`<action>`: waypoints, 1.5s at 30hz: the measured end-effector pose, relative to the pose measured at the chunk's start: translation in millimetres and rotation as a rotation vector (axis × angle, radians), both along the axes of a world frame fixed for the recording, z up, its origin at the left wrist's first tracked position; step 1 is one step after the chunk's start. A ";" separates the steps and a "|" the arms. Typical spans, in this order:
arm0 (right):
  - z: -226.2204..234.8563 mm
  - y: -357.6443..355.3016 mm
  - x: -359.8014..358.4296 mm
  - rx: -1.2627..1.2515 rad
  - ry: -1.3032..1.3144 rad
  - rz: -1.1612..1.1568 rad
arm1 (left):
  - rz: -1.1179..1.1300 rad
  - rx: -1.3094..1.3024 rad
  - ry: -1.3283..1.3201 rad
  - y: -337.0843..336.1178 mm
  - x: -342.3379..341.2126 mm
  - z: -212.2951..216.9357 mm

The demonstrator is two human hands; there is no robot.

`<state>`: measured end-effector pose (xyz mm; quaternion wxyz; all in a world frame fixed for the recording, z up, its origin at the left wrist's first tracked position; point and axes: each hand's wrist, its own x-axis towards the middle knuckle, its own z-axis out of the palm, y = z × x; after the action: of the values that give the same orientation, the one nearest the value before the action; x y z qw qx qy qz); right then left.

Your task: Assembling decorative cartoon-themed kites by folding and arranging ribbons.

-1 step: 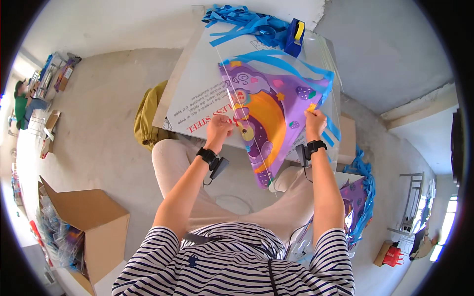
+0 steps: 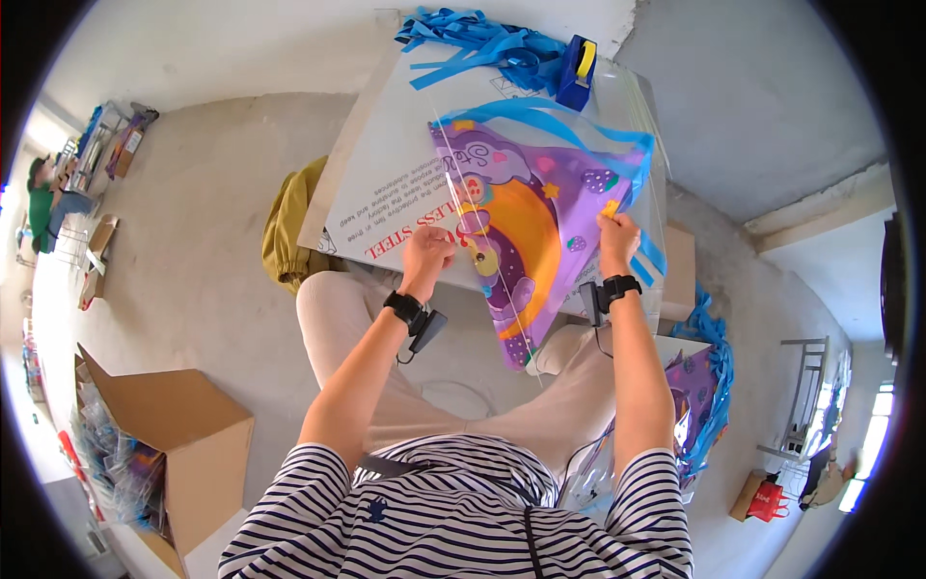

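Observation:
A purple triangular kite (image 2: pixel 540 227) with a printed orange and cartoon pattern lies over the front of the table, its lowest corner hanging between my knees. Pinched in my right hand (image 2: pixel 617 239) is the kite's right edge, beside a yellow patch. My left hand (image 2: pixel 427 262) is closed next to the kite's left edge; whatever its fingers hold is too small to make out. A thin pale line (image 2: pixel 449 174), a rod or string, runs along that left side. Blue streamers (image 2: pixel 559 111) trail from the far edge and right corner of the kite.
At the table's far end lie a heap of blue ribbons (image 2: pixel 482 43) and a blue tape dispenser (image 2: pixel 576 72). An olive cloth (image 2: pixel 294 222) hangs at the left. An open cardboard box (image 2: pixel 207 454) stands lower left; more purple kites (image 2: pixel 690 386) are at my right.
The kite and my right hand have shifted very slightly to the right. My left hand stays almost where it was.

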<state>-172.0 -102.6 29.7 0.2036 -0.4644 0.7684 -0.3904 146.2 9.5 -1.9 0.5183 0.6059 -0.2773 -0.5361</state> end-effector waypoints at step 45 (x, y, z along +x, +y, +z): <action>448.7 -11.9 104.5 -0.574 -0.695 0.774 | 0.203 -0.536 0.233 9.5 9.7 140.5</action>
<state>-67.5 -114.5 478.4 0.4369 -0.5923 0.2953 -0.6092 155.9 19.1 138.6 0.7387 0.4067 -0.2857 -0.4553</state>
